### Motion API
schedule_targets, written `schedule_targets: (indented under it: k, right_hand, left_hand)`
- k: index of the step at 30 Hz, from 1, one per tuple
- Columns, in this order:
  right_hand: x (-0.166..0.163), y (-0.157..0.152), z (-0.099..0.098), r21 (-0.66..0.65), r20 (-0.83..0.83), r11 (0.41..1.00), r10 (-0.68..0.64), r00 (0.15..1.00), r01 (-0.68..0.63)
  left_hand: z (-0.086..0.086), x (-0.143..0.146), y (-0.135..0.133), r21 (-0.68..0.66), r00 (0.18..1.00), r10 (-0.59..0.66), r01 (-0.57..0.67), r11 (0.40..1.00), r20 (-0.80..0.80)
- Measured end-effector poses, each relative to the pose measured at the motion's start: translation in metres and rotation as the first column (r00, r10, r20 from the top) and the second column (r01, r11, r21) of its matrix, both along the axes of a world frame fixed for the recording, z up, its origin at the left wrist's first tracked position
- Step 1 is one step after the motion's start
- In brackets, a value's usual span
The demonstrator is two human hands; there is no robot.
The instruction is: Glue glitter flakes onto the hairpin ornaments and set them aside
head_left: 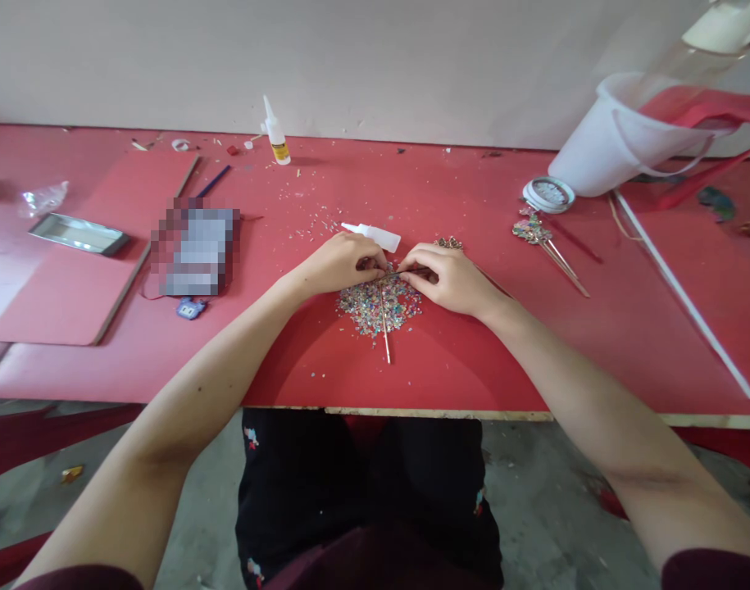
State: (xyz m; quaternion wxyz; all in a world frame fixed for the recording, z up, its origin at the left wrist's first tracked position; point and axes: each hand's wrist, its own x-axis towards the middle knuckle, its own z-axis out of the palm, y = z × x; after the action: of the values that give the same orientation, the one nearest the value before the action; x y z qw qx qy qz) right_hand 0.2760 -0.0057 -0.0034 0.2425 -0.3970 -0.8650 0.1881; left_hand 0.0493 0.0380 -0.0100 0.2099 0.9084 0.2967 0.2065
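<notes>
My left hand [348,260] is closed, thumb and fingers pinched at the top of a gold hairpin [385,328]. The pin's thin prong points toward me, and its head is mostly hidden by my fingers. My right hand [452,277] pinches a thin dark stick [419,271], its tip close to my left fingertips. Under both hands spreads a pile of small shiny multicoloured chips [365,310]. Just beyond my left hand a white glue bottle [378,236] lies on its side. A gold openwork ornament [449,242] shows partly behind my right hand.
On the red table [325,360] stands another glue bottle [276,135]. A blurred-out phone-like object [199,250], a tin tray [79,233] and a red board [55,303] lie left. At right are a decorated hairpin [534,229], a round white-rimmed container [550,195] and a tilted white bucket [614,143].
</notes>
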Motion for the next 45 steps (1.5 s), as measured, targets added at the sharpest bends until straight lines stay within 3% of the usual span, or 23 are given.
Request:
schedule_targets:
  k: [29,45]
  right_hand:
    - [0.0007,0.0005,-0.0075,0.031,-0.011,0.999,0.043,0.999,-0.043]
    - [0.002,0.0008,-0.0019,0.021,-0.01,0.998,0.053,0.999,-0.053]
  left_hand:
    - [0.0026,0.0009,-0.0014,0.002,1.0,0.018,-0.018,1.0,-0.019]
    - [0.001,0.0002,-0.0002,-0.003,1.0,0.006,-0.006,1.0,-0.014]
